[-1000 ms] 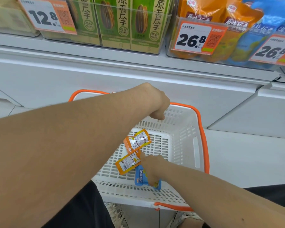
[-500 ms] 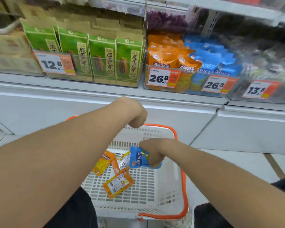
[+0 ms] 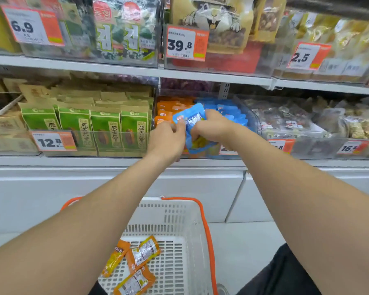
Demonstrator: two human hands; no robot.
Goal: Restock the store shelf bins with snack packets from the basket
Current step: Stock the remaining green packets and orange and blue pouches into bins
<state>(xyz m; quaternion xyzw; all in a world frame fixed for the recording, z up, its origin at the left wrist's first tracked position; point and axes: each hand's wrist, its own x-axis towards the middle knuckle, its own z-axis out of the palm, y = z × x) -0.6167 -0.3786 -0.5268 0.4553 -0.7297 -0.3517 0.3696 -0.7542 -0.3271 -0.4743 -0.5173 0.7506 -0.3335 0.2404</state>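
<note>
1. The clear hard-plastic shelf bin point(image 3: 254, 122) on the lower shelf holds two rows of soft pouches. Flat orange foil packets point(image 3: 166, 107) fill its left half and flat blue foil packets point(image 3: 228, 109) its right.
2. A glossy blue plastic snack packet point(image 3: 193, 124) is held upright over the middle of the bin's front wall. It is crinkled, and yellow contents show through near its bottom.
3. The left hand point(image 3: 168, 139) pinches the packet's upper left edge, its fingers point(image 3: 179, 126) closed on the film.
4. The right hand point(image 3: 213, 128) grips the packet's right side, with its fingers curled round it.
5. Well below the bin is a white perforated plastic basket with an orange rim point(image 3: 175, 213). Three small orange packets with white labels point(image 3: 136, 260) lie flat on its slotted floor.
6. Just left of the bin, upright green-and-brown paper seed bags point(image 3: 107, 128) stand in rows behind a clear front panel.
7. Above the bin, a white metal shelf point(image 3: 115, 70) carries more clear containers of bagged snacks.
</note>
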